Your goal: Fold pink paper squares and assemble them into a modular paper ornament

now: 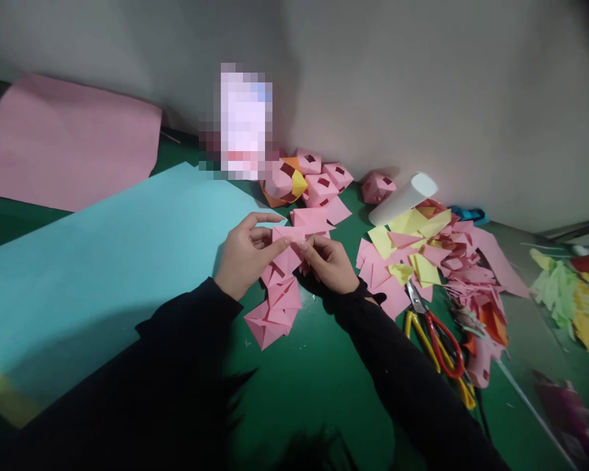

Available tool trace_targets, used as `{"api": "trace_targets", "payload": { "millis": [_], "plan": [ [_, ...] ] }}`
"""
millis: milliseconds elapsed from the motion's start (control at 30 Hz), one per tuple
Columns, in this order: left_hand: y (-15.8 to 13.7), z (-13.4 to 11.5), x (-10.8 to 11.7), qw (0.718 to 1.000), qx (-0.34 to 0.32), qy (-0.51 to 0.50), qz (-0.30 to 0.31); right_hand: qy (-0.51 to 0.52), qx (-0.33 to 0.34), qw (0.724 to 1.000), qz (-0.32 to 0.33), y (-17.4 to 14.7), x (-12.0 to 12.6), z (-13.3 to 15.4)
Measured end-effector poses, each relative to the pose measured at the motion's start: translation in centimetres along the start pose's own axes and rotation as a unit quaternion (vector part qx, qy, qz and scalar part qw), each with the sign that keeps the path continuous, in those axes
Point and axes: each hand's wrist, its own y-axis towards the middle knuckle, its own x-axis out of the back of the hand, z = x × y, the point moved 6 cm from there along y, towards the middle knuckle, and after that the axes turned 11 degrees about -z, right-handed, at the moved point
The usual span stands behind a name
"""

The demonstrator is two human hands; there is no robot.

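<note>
Between my hands is a folded pink paper piece [290, 234]. My left hand [245, 252] pinches its left part between thumb and fingers. With thumb and forefinger, my right hand [331, 261] grips its right side. Several more folded pink papers [275, 314] lie in an overlapping row just below, on the green table [319, 379]. Another folded pink paper [317, 214] shows just beyond my hands. Behind it sit several pink paper polyhedrons [321, 188] with dark openings, beside one orange and yellow paper shape [294, 183].
Big blue paper [142, 242] covers the left, with a pink sheet [88, 144] behind. At right are a white roll [405, 199], yellow and pink paper pieces [380, 278], red-handled scissors [444, 343] and a yellow-handled tool [422, 333]. A wall [422, 85] stands behind; a pixelated patch hides something.
</note>
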Motion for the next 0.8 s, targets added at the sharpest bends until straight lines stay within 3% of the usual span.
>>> {"api": "trace_targets", "payload": {
  "millis": [467, 600, 800],
  "plan": [
    [0.25, 0.35, 0.25, 1.000, 0.004, -0.016, -0.011, -0.013, 0.023, 0.999, 0.020, -0.09, -0.20, 0.07],
    [0.21, 0.30, 0.19, 1.000, 0.000, -0.014, -0.010, -0.014, 0.040, 0.999, 0.005, -0.06, -0.07, 0.23],
    [0.14, 0.19, -0.07, 1.000, -0.014, -0.001, 0.009, 0.025, 0.011, 0.999, -0.036, 0.14, 0.31, 0.38]
  ]
}}
